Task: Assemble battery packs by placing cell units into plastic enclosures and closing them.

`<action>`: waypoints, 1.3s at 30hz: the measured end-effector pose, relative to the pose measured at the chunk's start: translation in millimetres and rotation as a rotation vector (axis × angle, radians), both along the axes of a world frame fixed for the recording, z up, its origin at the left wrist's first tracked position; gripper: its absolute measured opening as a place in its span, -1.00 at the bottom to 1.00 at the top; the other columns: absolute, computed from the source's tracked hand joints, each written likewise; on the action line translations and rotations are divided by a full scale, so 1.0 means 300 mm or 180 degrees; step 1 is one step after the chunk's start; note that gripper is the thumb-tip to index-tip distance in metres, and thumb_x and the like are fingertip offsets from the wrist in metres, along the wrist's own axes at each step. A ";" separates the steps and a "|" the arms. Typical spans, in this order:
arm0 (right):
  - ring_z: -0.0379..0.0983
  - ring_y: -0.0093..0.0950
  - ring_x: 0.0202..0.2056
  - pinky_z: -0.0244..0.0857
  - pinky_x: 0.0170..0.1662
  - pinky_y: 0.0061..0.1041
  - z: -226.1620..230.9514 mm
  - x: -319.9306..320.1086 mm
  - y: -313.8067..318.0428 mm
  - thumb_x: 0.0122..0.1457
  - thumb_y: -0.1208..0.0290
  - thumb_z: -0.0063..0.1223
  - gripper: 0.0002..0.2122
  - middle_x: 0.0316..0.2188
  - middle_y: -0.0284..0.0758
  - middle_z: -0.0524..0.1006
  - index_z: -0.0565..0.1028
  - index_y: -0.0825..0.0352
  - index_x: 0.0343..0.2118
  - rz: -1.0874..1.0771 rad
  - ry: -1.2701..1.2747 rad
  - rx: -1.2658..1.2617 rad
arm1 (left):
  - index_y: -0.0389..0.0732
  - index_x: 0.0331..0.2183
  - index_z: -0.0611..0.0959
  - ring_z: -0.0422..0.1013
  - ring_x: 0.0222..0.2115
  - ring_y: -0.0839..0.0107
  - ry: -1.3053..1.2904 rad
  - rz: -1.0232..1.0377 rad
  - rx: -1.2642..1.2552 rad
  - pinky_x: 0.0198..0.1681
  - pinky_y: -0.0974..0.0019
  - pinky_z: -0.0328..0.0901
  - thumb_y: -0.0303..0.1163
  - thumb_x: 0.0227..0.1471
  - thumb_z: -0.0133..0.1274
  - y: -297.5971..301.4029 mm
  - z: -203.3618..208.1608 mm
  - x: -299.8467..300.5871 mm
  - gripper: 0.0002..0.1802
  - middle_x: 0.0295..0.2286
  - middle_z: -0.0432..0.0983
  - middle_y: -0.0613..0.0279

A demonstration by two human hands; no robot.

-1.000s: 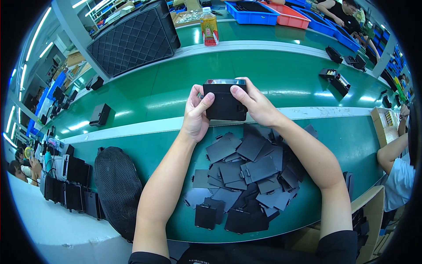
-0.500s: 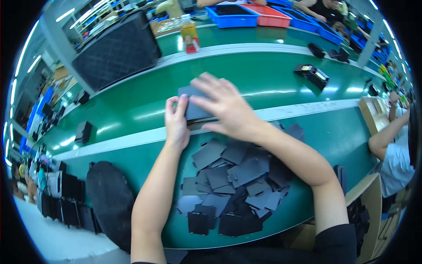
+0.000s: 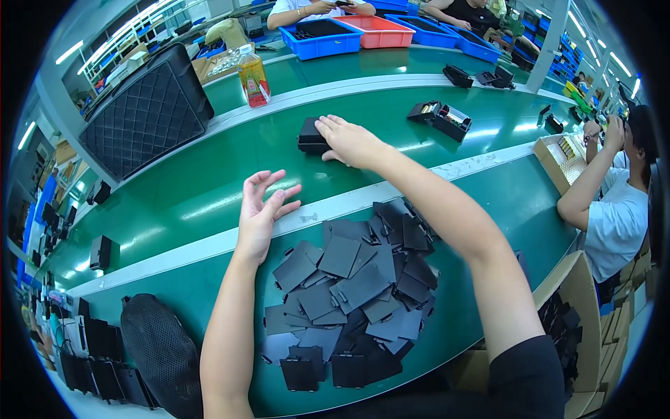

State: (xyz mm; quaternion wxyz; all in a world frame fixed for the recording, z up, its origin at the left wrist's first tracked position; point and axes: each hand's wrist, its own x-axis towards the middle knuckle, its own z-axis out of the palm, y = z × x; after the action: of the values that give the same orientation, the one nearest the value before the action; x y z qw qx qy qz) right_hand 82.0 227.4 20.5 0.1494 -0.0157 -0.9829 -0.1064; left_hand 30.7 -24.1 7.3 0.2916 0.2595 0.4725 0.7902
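Note:
My right hand (image 3: 349, 143) reaches over the green belt. Its fingers lie over the right side of a black plastic box (image 3: 310, 137), with the thumb lower down on the near side. Part of the box is hidden under that hand. Closer to me, my left hand (image 3: 259, 215) is raised with its fingers spread and holds nothing. It is above the pale rail (image 3: 216, 246) along the belt's near edge. Below and between my forearms, a loose pile of thin black plastic covers (image 3: 342, 256) with small tabs covers part of the green worktop (image 3: 481, 202).
Farther along the belt lies an opened black box (image 3: 452, 123); another black box (image 3: 100, 252) sits at left. A bottle (image 3: 254, 77), a black case (image 3: 150, 112) and blue bins (image 3: 321, 43) stand beyond. A black mesh bag (image 3: 157, 342) and a carton (image 3: 576, 307) flank me. Co-workers sit right and opposite.
The black box has gone from between both hands, above the near rail, out to the belt under my right hand. My left hand has let go and opened. The view has shifted rightward.

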 end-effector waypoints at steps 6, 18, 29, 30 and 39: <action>0.25 -0.12 0.15 0.19 0.16 -0.25 0.096 0.034 0.310 0.10 0.03 0.10 -0.38 0.14 -0.08 0.34 0.30 0.29 0.17 -0.0104 -0.0158 -0.1343 | -0.24 0.00 0.24 0.52 -0.21 0.10 0.0254 -0.0206 -0.0196 -0.14 0.25 0.46 -0.47 0.20 -0.07 -0.002 0.004 -0.011 -0.64 -0.10 0.41 -0.02; 0.38 -0.16 0.03 0.29 0.04 -0.08 0.229 0.151 0.518 0.09 0.05 -0.01 -0.51 0.22 -0.12 0.23 0.51 0.29 -0.01 -0.2147 -0.0856 -0.0826 | -0.29 -0.13 0.37 0.57 -0.37 0.19 0.0253 -0.0398 -0.0223 -0.31 0.34 0.47 -0.44 0.20 -0.05 -0.024 -0.005 -0.023 -0.78 -0.27 0.52 0.02; 0.25 0.00 0.13 0.32 -0.02 0.07 0.168 0.099 0.396 0.05 0.16 0.10 -0.41 0.23 -0.09 0.16 0.35 0.33 0.14 -0.4046 -0.0545 -0.1593 | -0.25 -0.16 0.40 0.56 -0.37 0.20 0.0356 -0.0481 -0.0274 -0.28 0.32 0.47 -0.41 0.17 -0.03 -0.032 -0.015 -0.028 -0.79 -0.29 0.52 0.04; 0.25 0.01 0.13 0.32 -0.01 0.07 0.141 0.089 0.396 0.05 0.17 0.10 -0.40 0.22 -0.07 0.17 0.32 0.32 0.16 -0.4117 -0.0494 -0.1512 | -0.25 -0.15 0.40 0.56 -0.37 0.20 0.0386 -0.0509 -0.0261 -0.28 0.31 0.47 -0.41 0.17 -0.04 -0.027 -0.017 -0.025 -0.79 -0.29 0.53 0.03; 0.27 0.05 0.08 0.26 0.10 -0.04 0.108 0.105 0.216 0.01 0.27 0.10 -0.39 0.16 -0.06 0.25 0.27 0.30 0.17 -0.1832 0.0070 -0.1655 | -0.25 -0.06 0.41 0.52 -0.19 0.15 -0.0029 -0.0749 0.0137 -0.19 0.21 0.48 -0.32 0.19 -0.03 -0.035 -0.005 -0.032 -0.68 -0.16 0.50 -0.02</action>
State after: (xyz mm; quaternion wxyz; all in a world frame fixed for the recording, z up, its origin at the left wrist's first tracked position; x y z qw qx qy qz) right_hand 113.6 292.3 53.0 0.1150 -0.3294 -0.9308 0.1089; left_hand 21.2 -34.8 5.6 0.3788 0.3157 0.4205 0.7616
